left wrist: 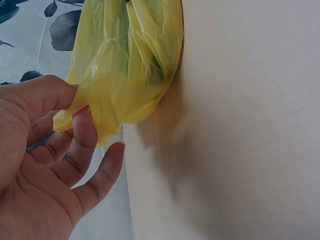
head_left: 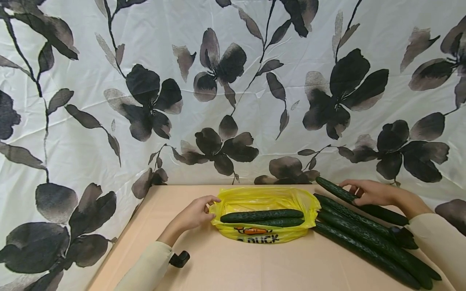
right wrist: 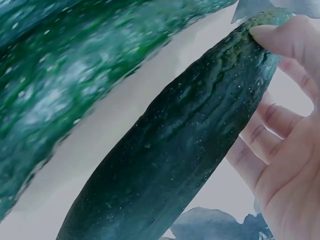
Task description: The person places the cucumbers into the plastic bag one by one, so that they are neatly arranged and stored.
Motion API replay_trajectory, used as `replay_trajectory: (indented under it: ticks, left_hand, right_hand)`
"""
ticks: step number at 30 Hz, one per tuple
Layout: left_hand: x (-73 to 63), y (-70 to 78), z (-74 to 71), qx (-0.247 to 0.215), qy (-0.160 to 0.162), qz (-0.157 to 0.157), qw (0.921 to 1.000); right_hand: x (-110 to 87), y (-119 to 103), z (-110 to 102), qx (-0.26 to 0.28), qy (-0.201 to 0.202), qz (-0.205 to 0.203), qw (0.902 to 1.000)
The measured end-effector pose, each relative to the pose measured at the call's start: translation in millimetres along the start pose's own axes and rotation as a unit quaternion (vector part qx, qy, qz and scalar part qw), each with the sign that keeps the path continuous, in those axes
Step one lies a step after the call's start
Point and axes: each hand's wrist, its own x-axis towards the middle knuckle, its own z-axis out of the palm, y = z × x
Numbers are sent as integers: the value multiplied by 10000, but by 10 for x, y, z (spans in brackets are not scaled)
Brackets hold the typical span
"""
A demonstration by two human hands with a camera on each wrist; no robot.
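A yellow plastic bag (head_left: pixel 262 198) lies on the table with its mouth spread, and two dark green cucumbers (head_left: pixel 262 215) rest inside it. My left hand (head_left: pixel 193 214) pinches the bag's left edge; in the left wrist view a gathered corner of the yellow bag (left wrist: pixel 95 90) sits between thumb and fingers of the left hand (left wrist: pixel 55 145). On the right, my right hand (head_left: pixel 371 193) grips a long cucumber (head_left: pixel 335 190) around its middle part, thumb on top. The right wrist view has this cucumber (right wrist: pixel 175 125) close up, with the right hand (right wrist: pixel 290 115) on it.
Several more long cucumbers (head_left: pixel 367 238) lie side by side, slanting, to the right of the bag. A floral cloth (head_left: pixel 233 93) hangs behind the back edge of the beige table (head_left: pixel 255 266).
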Motion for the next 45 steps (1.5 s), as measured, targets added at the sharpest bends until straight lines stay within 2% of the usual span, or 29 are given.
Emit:
replay_trajectory:
  ticks: [8,17,32,38,45]
  left_hand:
    - [4,7,-5,55,-25,-30,10000]
    - [-18,2,4,-29,-74,1,10000]
    - [17,21,-15,65,-48,-46,10000]
    - [28,27,-14,84,-45,-147,9998]
    - [49,25,-3,53,-52,-74,9999]
  right_hand:
    - [67,-202,-58,-440,69,-234,9987]
    - [140,-422,-47,-657,11,-253,9975]
    - [261,-782,-81,-827,-8,-320,9961]
    - [342,-880,-88,-941,-45,-460,9945]
    - [435,-1025,-69,-1029,-76,-651,9925]
